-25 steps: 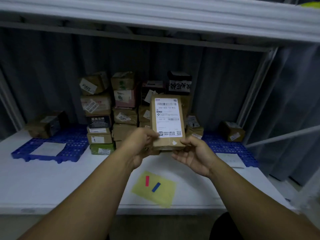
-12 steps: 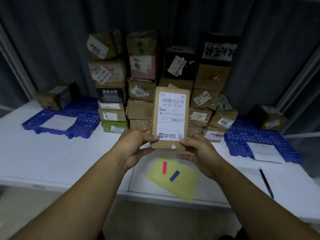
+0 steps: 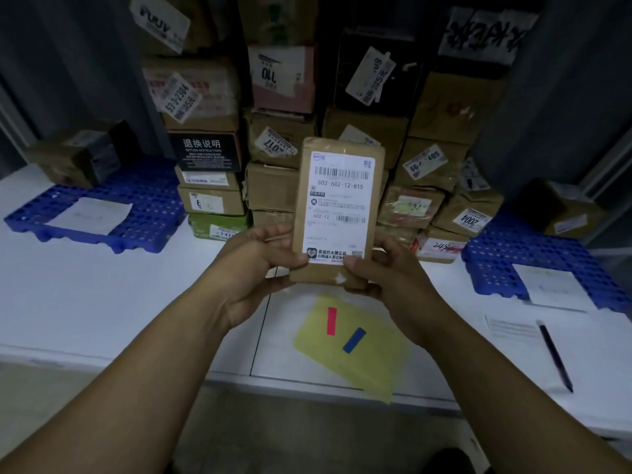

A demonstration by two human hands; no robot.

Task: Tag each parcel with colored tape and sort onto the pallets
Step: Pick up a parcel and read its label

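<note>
We hold the brown parcel [image 3: 337, 213] upright over the white table [image 3: 102, 302], long axis vertical, label facing us. Left hand [image 3: 254, 268] and right hand [image 3: 386, 275] both grip its lower end. Behind: stacked boxes [image 3: 284, 138] between two blue pallets [image 3: 150, 203]. Below: yellow sheet [image 3: 369, 364] with red tape [image 3: 331, 321] and blue tape [image 3: 354, 340].

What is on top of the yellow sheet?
On the yellow sheet lie two tape strips, one red and one blue. The right hand and the parcel cover the sheet's top edge, so anything there is hidden.
</note>
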